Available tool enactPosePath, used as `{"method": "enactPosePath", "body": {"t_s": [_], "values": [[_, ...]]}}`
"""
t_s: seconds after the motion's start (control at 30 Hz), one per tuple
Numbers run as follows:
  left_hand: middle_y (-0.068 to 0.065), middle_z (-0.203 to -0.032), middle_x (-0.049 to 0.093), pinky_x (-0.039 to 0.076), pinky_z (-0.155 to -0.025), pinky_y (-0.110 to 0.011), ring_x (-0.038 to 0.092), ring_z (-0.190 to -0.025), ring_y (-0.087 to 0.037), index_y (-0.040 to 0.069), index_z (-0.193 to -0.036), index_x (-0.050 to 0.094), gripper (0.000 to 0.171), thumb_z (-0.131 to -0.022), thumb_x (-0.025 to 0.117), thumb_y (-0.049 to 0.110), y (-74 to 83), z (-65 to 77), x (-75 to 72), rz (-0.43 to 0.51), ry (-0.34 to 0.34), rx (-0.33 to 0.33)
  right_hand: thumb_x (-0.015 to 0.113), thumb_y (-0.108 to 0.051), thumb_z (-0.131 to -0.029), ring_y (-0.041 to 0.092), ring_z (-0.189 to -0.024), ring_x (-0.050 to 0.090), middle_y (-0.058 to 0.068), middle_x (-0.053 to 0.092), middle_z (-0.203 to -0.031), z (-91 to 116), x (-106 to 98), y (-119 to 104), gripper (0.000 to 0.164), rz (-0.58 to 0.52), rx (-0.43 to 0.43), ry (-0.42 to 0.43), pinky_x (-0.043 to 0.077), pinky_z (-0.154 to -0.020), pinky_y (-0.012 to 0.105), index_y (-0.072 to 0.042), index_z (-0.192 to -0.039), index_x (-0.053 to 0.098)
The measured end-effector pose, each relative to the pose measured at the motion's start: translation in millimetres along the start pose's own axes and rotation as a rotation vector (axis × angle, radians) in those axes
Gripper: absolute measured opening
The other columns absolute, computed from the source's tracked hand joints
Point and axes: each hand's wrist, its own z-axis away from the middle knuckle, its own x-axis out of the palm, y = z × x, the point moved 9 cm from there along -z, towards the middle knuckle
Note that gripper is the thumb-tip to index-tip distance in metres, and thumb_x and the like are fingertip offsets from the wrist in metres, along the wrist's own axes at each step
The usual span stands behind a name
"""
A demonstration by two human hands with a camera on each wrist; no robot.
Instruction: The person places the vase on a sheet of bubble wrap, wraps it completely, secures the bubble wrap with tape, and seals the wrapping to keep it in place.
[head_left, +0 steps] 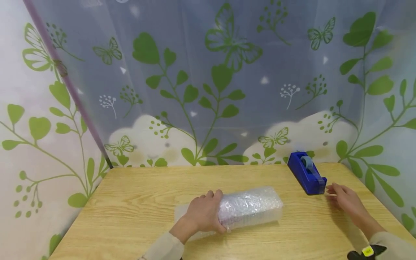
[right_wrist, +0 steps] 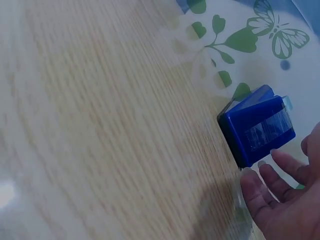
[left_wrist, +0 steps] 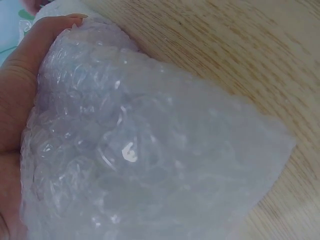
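A bundle rolled in clear bubble wrap (head_left: 251, 206) lies across the front middle of the table, a faint purple tint showing through its layers. My left hand (head_left: 204, 211) grips it near its left end, fingers over the top and thumb on the near side. In the left wrist view the bubble wrap (left_wrist: 130, 135) fills most of the picture. To the right stands a blue tape dispenser (head_left: 307, 173) with a roll of clear tape in it. Right at its front end is my right hand (head_left: 347, 202), its fingers (right_wrist: 255, 192) loosely bent and apart beside the dispenser (right_wrist: 260, 127).
The wooden table (head_left: 136, 191) reaches back to a printed curtain (head_left: 195, 72) with green leaves and butterflies. Curtain panels also hang at both sides. A purple pole (head_left: 78, 97) slants down to the back left corner of the table.
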Motion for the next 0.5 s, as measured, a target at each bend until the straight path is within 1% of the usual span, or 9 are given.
{"method": "enactPosePath", "body": {"t_s": [0.1,0.17,0.23,0.33,0.37,0.43,0.5], "values": [[-0.001,-0.088,0.05,0.044,-0.056,-0.029,0.049,-0.068,-0.015,0.011,-0.119,0.045,0.087,-0.055,0.082,0.055,-0.2,0.3,0.3,0.003,0.01,0.002,0.026,-0.037,-0.104,-0.003,-0.08,0.058,0.0,0.062,-0.099,-2.4,2.3,-2.0,0.064,-0.001,-0.002,0.0,0.053,-0.071,0.026,0.022,-0.124,0.042],[-0.001,-0.088,0.05,0.044,-0.056,-0.029,0.05,-0.068,-0.015,0.011,-0.119,0.045,0.086,-0.055,0.082,0.055,-0.2,0.4,0.3,0.002,0.012,0.001,0.031,-0.039,-0.103,-0.003,-0.08,0.059,-0.006,0.063,-0.096,-4.1,3.7,-1.9,0.065,-0.037,0.016,0.0,0.053,-0.072,0.025,0.021,-0.121,0.045],[0.0,-0.087,0.049,0.043,-0.055,-0.028,0.049,-0.067,-0.015,0.011,-0.118,0.045,0.086,-0.055,0.082,0.056,0.1,0.8,0.3,-0.003,0.012,0.0,0.036,-0.043,-0.101,-0.003,-0.079,0.059,-0.009,0.063,-0.093,-5.4,4.9,-1.7,0.067,-0.068,0.041,0.002,0.053,-0.072,0.024,0.021,-0.121,0.045],[0.001,-0.085,0.048,0.041,-0.052,-0.027,0.047,-0.064,-0.014,0.011,-0.117,0.045,0.085,-0.056,0.082,0.057,0.4,1.7,0.0,-0.005,0.008,-0.003,0.041,-0.046,-0.099,-0.003,-0.079,0.06,-0.008,0.064,-0.092,-6.8,6.6,-2.1,0.072,-0.091,0.068,-0.003,0.053,-0.073,0.023,0.02,-0.125,0.04],[0.001,-0.084,0.047,0.04,-0.052,-0.027,0.046,-0.064,-0.014,0.011,-0.117,0.045,0.084,-0.056,0.081,0.057,0.3,2.0,0.2,-0.001,0.004,-0.004,0.042,-0.047,-0.098,-0.002,-0.078,0.06,-0.008,0.065,-0.091,-6.9,6.9,-2.0,0.072,-0.083,0.075,-0.004,0.053,-0.072,0.024,0.019,-0.126,0.039],[0.002,-0.084,0.046,0.039,-0.05,-0.027,0.044,-0.062,-0.014,0.011,-0.116,0.044,0.083,-0.057,0.081,0.056,0.1,2.7,0.8,0.008,-0.002,-0.004,0.044,-0.047,-0.098,0.0,-0.076,0.06,-0.008,0.064,-0.087,-7.0,6.8,-0.4,0.069,-0.07,0.091,0.0,0.053,-0.07,0.025,0.017,-0.122,0.041],[0.002,-0.084,0.046,0.038,-0.05,-0.027,0.043,-0.062,-0.014,0.012,-0.117,0.044,0.082,-0.057,0.081,0.055,-0.3,3.0,1.4,0.019,-0.006,-0.005,0.045,-0.046,-0.097,0.002,-0.074,0.06,-0.008,0.063,-0.083,-7.2,6.8,1.4,0.064,-0.08,0.096,0.005,0.053,-0.069,0.026,0.015,-0.119,0.046]]}}
